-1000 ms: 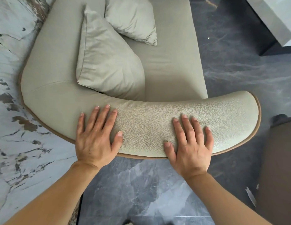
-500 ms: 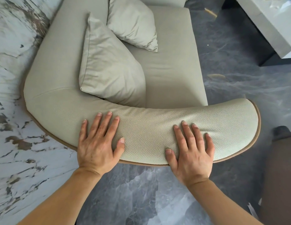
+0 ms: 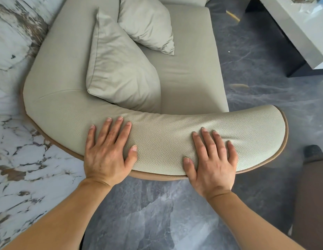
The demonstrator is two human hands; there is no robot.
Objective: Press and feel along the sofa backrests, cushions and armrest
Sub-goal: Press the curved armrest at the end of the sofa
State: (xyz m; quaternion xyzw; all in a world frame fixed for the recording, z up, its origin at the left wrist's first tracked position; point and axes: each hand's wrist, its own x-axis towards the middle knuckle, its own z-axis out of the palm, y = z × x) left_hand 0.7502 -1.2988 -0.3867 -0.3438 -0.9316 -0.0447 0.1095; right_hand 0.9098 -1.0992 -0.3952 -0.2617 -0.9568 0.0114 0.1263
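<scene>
At nine o'clock a white marble wall with brown and grey veins (image 3: 14, 138) is seen, against which the pale sage-green leather sofa (image 3: 189, 56) is set. Its curved pebbled armrest with tan piping (image 3: 164, 141) is stretched across the middle of the view from nine towards three o'clock. The left hand (image 3: 107, 152) is laid flat on the armrest at about seven o'clock from the centre, fingers spread and extended, nothing gripped, the palm pressed over the piped edge. At twelve o'clock from that hand a large pale green square cushion (image 3: 119, 69) is propped against the backrest, and a smaller matching cushion (image 3: 148, 26) is leaned just beyond it, at one o'clock. The right hand (image 3: 213, 159) is pressed flat on the armrest at five o'clock, fingers splayed, nothing grasped; the leather is dimpled around its fingertips. The dark grey marbled floor (image 3: 175, 213) is seen below, and a grey low table (image 3: 292, 31) at two o'clock.
</scene>
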